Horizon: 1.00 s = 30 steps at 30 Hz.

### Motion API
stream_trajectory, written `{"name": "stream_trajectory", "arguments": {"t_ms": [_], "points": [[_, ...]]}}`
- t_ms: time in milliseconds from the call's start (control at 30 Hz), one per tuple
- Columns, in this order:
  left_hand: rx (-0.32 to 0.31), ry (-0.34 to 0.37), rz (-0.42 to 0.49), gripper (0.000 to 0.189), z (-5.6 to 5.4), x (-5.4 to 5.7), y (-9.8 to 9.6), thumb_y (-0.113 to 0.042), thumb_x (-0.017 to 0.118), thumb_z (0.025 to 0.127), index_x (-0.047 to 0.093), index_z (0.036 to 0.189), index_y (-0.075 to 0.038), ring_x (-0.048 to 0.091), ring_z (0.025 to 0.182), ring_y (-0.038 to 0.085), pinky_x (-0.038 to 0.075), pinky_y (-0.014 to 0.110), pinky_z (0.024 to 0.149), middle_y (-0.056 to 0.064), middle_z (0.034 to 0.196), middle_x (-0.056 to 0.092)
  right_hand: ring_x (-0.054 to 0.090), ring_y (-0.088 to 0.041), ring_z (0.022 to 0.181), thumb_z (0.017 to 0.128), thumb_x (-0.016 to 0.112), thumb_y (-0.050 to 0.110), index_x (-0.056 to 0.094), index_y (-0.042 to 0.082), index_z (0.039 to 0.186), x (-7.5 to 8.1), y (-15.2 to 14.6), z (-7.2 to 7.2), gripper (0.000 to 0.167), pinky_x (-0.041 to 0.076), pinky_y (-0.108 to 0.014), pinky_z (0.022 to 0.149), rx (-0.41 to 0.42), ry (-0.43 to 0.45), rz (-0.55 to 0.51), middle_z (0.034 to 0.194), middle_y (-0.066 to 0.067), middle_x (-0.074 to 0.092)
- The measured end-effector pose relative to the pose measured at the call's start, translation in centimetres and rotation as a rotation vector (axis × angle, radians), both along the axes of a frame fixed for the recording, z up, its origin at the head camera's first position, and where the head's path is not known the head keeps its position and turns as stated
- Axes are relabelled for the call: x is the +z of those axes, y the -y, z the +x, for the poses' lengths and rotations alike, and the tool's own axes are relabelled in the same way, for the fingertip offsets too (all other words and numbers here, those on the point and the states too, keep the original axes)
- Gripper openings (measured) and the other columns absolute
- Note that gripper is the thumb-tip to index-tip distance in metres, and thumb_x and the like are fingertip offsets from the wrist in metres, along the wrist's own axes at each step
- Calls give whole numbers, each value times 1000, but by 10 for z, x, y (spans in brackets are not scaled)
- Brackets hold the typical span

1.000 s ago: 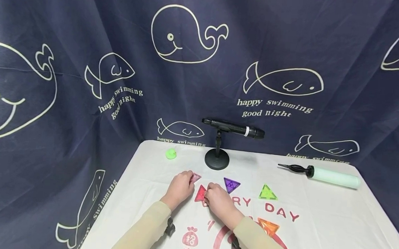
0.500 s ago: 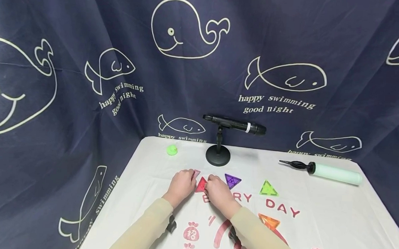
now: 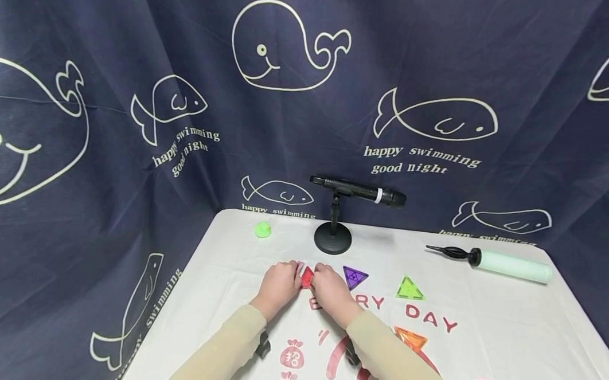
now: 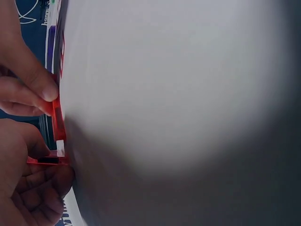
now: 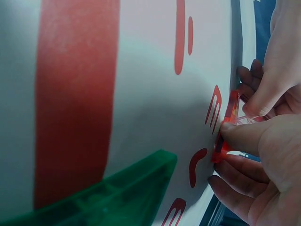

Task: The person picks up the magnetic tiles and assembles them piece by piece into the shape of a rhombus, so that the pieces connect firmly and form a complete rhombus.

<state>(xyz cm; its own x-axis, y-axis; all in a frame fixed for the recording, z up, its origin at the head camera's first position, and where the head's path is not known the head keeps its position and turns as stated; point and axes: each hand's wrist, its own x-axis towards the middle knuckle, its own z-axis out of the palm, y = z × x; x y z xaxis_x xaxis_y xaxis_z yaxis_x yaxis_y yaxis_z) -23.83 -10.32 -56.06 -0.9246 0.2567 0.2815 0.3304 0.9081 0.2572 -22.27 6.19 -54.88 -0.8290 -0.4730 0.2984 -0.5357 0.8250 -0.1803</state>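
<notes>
The right sleeve (image 3: 386,350) lies close beside an orange translucent plastic triangle (image 3: 411,337); a sweep of that arm could drag it across the white, red-printed desk (image 3: 509,327). Further on, the right hand (image 3: 333,290) pinches a red translucent plastic triangle (image 3: 307,277), and the left hand (image 3: 281,281) grips a pink translucent plastic triangle (image 3: 300,265), thumb against curled fingers. The 2 edges could meet askew, since fingers crowd the gap, and a loosened left grip might let the pink triangle topple. The red triangle lies roughly flat between the 2 hands; the pink triangle stands raised at the left fingertips. Whether they touch, I cannot tell.
</notes>
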Motion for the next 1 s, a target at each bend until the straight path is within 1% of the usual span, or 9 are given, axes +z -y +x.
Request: {"name": "stream_trajectory", "arguments": {"t_ms": [233,500,667,767,867,1000], "points": [[-4,-13,-25,14,0,3,-2,-14,76,87,67,89,-4,63,56,25,50,40,53,9,68,65,60,-26,75,85,79,1,70,5,73,4,2,-4,16,56,-41,73,-12,8,-30,82,-5,54],[-5,-29,-27,12,0,2,-3,-14,74,88,67,85,-4,66,58,29,51,42,53,9,67,65,62,-27,77,89,78,4,73,5,79,7,4,-7,11,58,-42,75,-14,13,-16,83,-6,57],[0,-31,-21,14,0,0,-3,-14,75,88,66,84,-5,66,59,31,51,44,53,10,67,65,63,-26,76,87,79,4,73,7,77,6,5,-10,13,58,-41,73,-6,1,10,82,-5,56],[3,-25,-10,14,0,-1,-3,-14,75,89,65,83,-6,66,60,31,51,44,54,9,67,64,63,-25,76,86,81,6,73,8,75,4,4,-12,13,58,-40,72,-7,-2,26,82,-4,56],[-2,-16,3,14,0,-3,-1,-14,74,89,64,84,-6,65,59,28,51,42,54,7,67,63,64,-24,76,85,84,10,75,9,74,2,3,-13,14,58,-39,72,-7,-9,44,83,-3,58],[-17,19,48,13,-1,-7,4,-13,75,88,64,87,-6,56,55,20,46,37,52,2,64,58,64,-22,76,84,86,14,77,11,73,0,2,-14,15,57,-37,71,0,-17,57,84,-3,60]]}}
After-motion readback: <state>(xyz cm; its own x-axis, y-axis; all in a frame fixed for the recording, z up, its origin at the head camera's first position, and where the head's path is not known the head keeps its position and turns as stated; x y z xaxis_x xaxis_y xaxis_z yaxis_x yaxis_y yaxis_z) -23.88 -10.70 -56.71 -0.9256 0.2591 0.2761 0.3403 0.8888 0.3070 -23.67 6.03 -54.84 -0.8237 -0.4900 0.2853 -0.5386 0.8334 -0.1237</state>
